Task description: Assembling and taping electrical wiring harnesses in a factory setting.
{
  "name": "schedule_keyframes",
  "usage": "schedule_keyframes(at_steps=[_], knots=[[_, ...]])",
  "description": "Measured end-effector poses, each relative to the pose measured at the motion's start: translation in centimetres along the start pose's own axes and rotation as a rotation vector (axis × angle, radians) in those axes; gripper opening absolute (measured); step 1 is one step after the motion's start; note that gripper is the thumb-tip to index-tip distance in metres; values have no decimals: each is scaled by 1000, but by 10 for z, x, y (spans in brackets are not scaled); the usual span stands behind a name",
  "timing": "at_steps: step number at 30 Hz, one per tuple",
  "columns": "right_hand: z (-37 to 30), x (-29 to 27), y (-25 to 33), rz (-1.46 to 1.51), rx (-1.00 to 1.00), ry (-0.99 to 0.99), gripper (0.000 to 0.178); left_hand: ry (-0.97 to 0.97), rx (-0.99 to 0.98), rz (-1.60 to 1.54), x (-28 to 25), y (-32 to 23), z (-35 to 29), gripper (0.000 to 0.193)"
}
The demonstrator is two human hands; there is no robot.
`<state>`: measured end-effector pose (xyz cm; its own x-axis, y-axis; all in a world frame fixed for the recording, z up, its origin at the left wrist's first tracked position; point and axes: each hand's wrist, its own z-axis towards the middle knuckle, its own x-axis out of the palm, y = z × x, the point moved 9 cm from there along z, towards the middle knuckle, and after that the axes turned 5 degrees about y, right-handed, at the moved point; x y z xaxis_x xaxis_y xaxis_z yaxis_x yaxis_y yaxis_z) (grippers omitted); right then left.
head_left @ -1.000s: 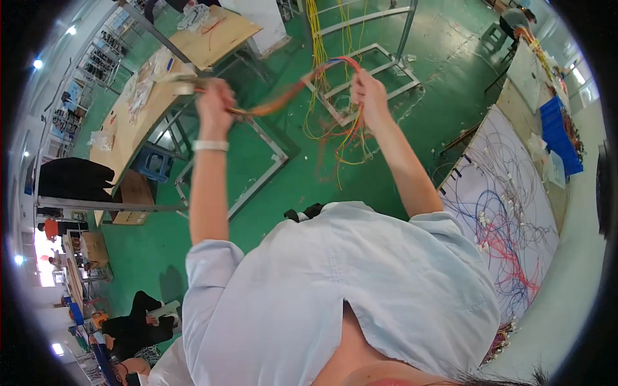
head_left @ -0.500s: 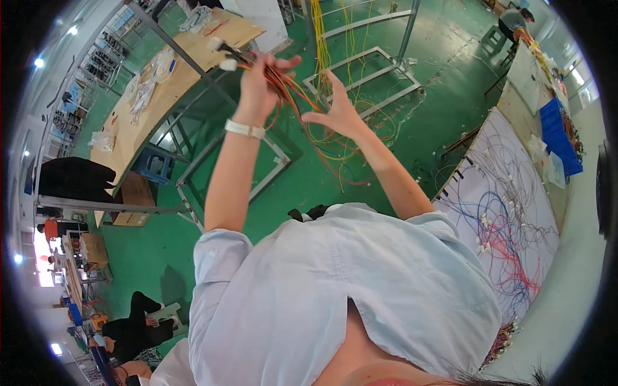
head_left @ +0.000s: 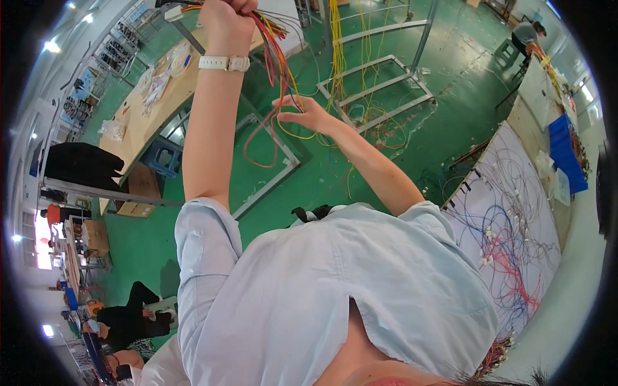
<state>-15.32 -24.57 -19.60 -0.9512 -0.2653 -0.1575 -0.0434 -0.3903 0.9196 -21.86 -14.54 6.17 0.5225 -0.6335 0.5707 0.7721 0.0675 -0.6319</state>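
At the top edge, my left hand (head_left: 226, 26) is closed on a wire harness (head_left: 278, 55) of red, orange, yellow and black wires. Its white connector (head_left: 174, 13) and dark ends stick out to the left of the fist, partly cut off by the picture's edge. The loose wires hang down to the right, and a red loop (head_left: 261, 161) dangles lowest. Lower and to the right, my right hand (head_left: 308, 116) reaches in beside these wires, thumb and fingers apart. A few wires pass at its fingertips; whether they touch is unclear.
A metal frame rack (head_left: 386, 61) hung with yellow wires stands ahead. At the left is a wooden table (head_left: 138, 132) with plastic bags. On the right, a white board (head_left: 508, 212) carries tangled wires, beside a blue bin (head_left: 566, 154). Other people sit far right and lower left.
My left hand has moved up and left with the harness, lifting it toward the top edge. My right hand has shifted left and slightly down, to the hanging wires.
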Motion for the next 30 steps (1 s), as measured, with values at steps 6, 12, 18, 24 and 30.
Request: schedule_keyframes(at_steps=[6,12,18,24,30], knots=[[-2,32,1,624,39,96,35,-164,96,22,-35,-22,-6,28],[-9,42,-26,406,194,10,22,-267,137,-6,-88,-40,-7,30],[-88,-17,-48,560,396,74,31,-371,80,136,-184,-96,-35,24],[-155,-140,-43,860,354,-413,23,-536,-44,116,-256,-55,-110,31],[-55,-97,22,912,144,-441,16,-238,-413,295,-147,119,-161,27]])
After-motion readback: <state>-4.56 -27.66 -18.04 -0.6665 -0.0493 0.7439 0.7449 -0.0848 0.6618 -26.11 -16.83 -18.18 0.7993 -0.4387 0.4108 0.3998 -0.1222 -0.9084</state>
